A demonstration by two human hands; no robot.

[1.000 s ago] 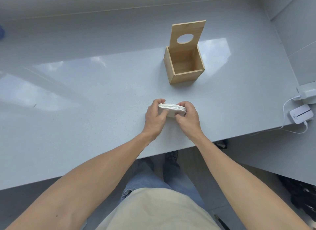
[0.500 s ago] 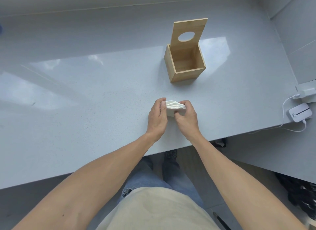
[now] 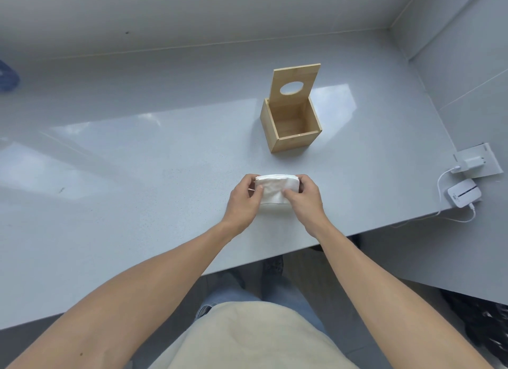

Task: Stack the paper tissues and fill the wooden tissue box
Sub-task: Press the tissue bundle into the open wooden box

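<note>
A white stack of paper tissues [image 3: 275, 188] stands on edge on the grey countertop [image 3: 137, 176], near its front edge. My left hand [image 3: 243, 201] grips the stack's left end and my right hand [image 3: 303, 198] grips its right end, thumbs pressed on the near face. Beyond the hands, apart from them, stands the wooden tissue box [image 3: 291, 127]. It is open and looks empty inside. Its lid [image 3: 295, 83], with an oval hole, stands upright at the back.
A white charger in a wall socket [image 3: 477, 161] and a small white device [image 3: 464, 193] with a cable lie at the right edge. A blue object [image 3: 7, 76] shows at the far left. A wall runs along the back and the right.
The stack has turned from lying flat and bowed between my hands to standing on edge with its broad face toward me. Both hands stayed in about the same place.
</note>
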